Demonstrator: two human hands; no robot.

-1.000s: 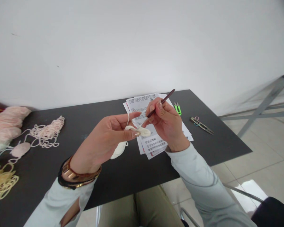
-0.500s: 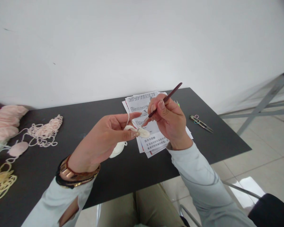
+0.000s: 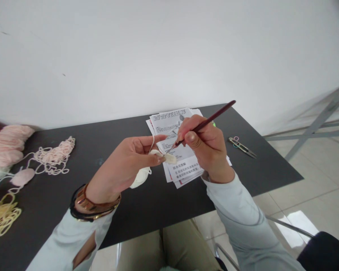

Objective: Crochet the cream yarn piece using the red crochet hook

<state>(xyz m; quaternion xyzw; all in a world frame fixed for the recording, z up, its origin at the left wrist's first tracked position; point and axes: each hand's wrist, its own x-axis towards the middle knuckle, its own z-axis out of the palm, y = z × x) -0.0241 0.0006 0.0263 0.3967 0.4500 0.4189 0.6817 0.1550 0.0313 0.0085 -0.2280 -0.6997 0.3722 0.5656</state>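
Between the thumb and fingers of my left hand (image 3: 130, 162) is a small piece of cream crochet work (image 3: 170, 158). A strand of cream yarn runs up over its raised index finger. My right hand (image 3: 205, 145) grips a crochet hook (image 3: 214, 116) with a dark red handle, held like a pen and slanting up to the right. The hook's metal tip meets the crochet piece near my left fingertips; whether it sits inside a stitch is too small to tell. Behind my left hand lies a cream yarn ball (image 3: 141, 177), partly hidden.
Printed sheets (image 3: 183, 175) lie under my hands on the black table (image 3: 147, 210). Thread snips (image 3: 242, 147) rest to the right. At the left are pink yarn skeins (image 3: 9, 137), loose pink yarn (image 3: 55, 156), a small pink ball (image 3: 22, 177) and yellow yarn (image 3: 2, 216). A white wall stands behind.
The crochet hook's handle has tipped lower and further right as my right hand turned and shifted slightly right. My left hand and the crochet piece have barely moved.
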